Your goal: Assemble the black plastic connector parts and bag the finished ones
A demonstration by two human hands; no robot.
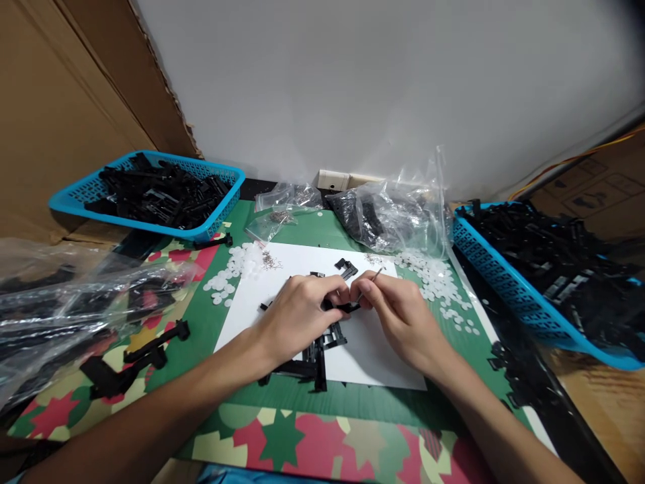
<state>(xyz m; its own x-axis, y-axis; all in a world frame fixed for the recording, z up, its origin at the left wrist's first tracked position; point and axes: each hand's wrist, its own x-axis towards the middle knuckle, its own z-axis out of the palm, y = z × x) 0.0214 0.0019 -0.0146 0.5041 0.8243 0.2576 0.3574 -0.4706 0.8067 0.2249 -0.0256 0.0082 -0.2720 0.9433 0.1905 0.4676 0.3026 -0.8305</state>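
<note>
My left hand (301, 314) is closed around a small black plastic part (347, 308) over a white sheet (373, 356). Touching the same part from the right, my right hand (398, 316) pinches a thin metal pin (371, 281) that points up and to the right. Both hands meet at the middle of the sheet. Several more black plastic parts (317, 353) lie under and below my left hand. Another black part (347, 267) rests just beyond my fingers.
Blue baskets of black parts stand at the back left (125, 202) and at the right (508, 282). White discs (438, 282) and small metal springs (271, 261) are scattered beside the sheet. Clear plastic bags (388, 208) lie at the back and at the left (75, 296).
</note>
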